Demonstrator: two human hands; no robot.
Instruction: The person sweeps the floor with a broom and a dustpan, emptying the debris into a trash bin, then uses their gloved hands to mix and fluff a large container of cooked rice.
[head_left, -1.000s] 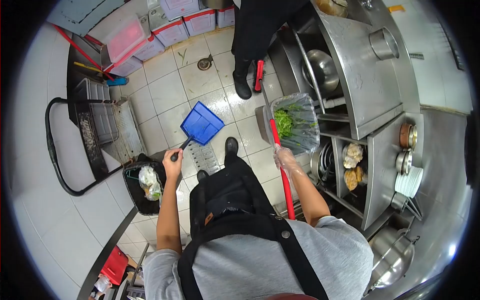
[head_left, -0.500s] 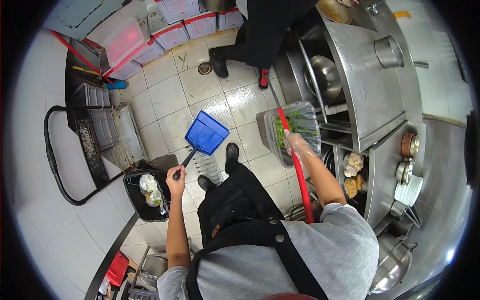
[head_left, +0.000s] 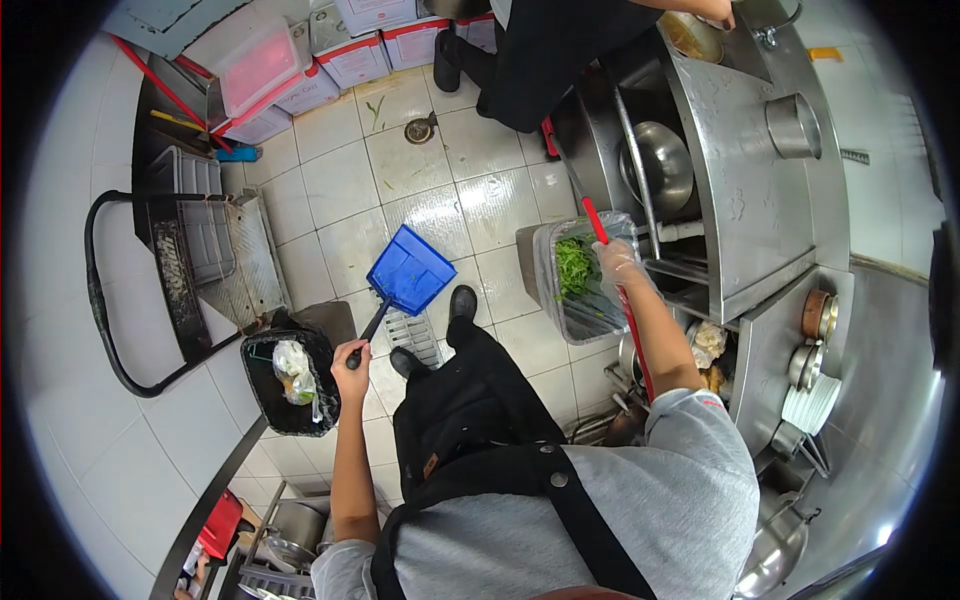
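Observation:
My left hand (head_left: 351,370) is closed around the black handle of a blue dustpan (head_left: 411,268). The pan is over the floor tiles by a floor grate (head_left: 412,338), just ahead of my shoes. My right hand (head_left: 622,262), in a clear plastic glove, grips a long red broom handle (head_left: 594,217) that slants past my arm. Its far end reaches a red piece by the steel bench; the broom's head is largely hidden. Below this hand stands a lined bin (head_left: 590,332) with green leaf scraps (head_left: 574,268) inside.
A black-lined bin (head_left: 262,392) with plastic bags stands at left, near a trolley (head_left: 165,290). A co-worker in a black apron (head_left: 550,55) is at the steel bench (head_left: 740,190). White boxes (head_left: 355,65) line the far wall. A few leaf scraps lie by a floor drain (head_left: 419,131).
My right hand and the broom handle have moved right and slightly forward, uncovering more of the bin's greens. The dustpan hardly moves. The co-worker's visible shoe has moved away.

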